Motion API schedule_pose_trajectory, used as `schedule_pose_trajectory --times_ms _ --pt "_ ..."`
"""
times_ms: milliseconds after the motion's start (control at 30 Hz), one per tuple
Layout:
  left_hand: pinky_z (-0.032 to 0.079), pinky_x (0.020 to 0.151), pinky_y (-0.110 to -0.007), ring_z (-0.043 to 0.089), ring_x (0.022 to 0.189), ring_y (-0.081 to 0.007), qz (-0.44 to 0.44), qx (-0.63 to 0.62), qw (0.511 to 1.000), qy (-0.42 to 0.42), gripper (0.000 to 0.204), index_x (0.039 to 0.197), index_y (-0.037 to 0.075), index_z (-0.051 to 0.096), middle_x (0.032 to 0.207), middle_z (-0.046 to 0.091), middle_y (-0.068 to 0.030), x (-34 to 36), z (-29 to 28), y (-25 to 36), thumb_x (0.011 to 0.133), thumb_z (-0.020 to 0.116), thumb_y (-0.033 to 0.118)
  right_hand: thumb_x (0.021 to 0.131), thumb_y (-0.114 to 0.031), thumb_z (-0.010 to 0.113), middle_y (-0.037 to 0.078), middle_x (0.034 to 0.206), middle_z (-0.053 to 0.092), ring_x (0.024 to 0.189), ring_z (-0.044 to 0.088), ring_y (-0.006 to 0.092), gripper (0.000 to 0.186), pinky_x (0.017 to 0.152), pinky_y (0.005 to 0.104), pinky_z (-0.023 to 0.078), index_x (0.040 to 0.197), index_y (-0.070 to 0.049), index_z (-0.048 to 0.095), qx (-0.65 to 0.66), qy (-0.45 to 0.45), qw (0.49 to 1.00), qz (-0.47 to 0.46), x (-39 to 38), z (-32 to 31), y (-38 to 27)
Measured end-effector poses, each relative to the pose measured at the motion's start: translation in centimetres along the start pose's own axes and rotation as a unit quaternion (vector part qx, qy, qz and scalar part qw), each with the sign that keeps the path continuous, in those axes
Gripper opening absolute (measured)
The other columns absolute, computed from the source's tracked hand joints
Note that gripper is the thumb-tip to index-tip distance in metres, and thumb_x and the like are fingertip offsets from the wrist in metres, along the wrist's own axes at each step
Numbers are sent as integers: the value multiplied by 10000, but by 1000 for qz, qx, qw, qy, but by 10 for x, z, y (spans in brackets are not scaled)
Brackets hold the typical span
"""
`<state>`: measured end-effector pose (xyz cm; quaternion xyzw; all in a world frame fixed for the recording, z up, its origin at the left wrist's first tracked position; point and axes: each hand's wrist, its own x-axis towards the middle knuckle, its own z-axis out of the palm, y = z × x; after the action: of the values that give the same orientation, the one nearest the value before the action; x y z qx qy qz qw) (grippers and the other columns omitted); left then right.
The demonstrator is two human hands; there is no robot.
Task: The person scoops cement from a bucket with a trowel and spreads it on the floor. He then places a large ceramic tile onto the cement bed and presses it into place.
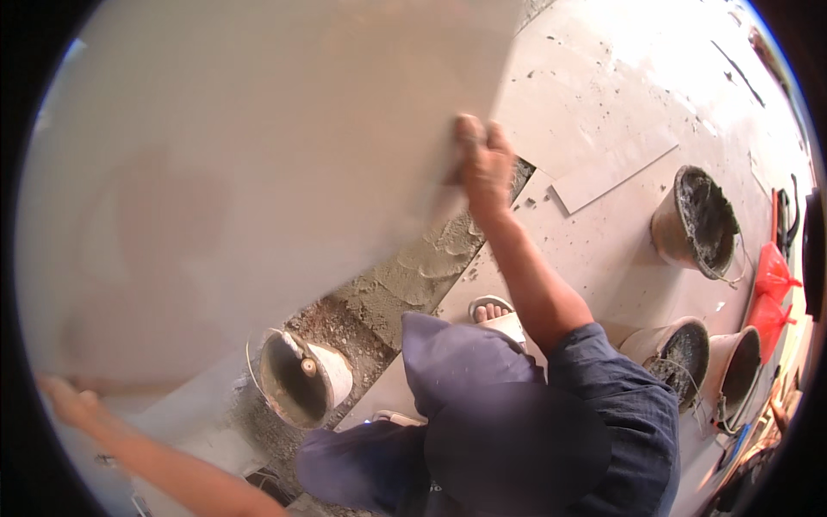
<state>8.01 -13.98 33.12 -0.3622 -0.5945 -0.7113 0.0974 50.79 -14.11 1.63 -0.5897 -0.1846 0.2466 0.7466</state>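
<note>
A large glossy beige floor tile (327,129) fills the upper left of the view, tilted above the floor and blurred in part. My right hand (484,168) grips its right edge, thumb and fingertips showing at the rim. At the far lower left, my left hand (71,403) holds the tile's near left edge; its fingers are partly hidden there. Below the tile runs a strip of wet grey mortar (426,263), rough and gravelly toward my feet. A bucket (306,379) with something like a handled tool inside stands on that strip, close to the tile's near edge.
Laid tiles (586,103) with scattered crumbs cover the floor to the right. A narrow cut tile piece (612,177) lies on them. A mortar-caked bucket (696,222) stands farther right, with two more buckets nearer. Red plastic bags (774,293) lie along the right side.
</note>
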Motion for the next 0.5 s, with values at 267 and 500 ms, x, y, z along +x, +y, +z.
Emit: schedule_pose_trajectory --times_ms 267,500 --pt "490 838 -362 587 936 -232 -157 99 953 -242 775 1089 -157 571 1037 610 -195 -273 92 -174 891 543 592 823 -427 718 -35 650 382 648 347 101 472 559 283 322 674 -31 509 -260 132 955 -50 104 -223 107" --pt "447 943 -381 569 1091 -324 -345 270 815 -379 680 1164 -151 539 1195 576 -266 -414 48 -281 974 416 491 787 -450 735 13 671 490 649 455 123 475 610 284 398 806 5 597 -465 68 883 7 155 -253 134"
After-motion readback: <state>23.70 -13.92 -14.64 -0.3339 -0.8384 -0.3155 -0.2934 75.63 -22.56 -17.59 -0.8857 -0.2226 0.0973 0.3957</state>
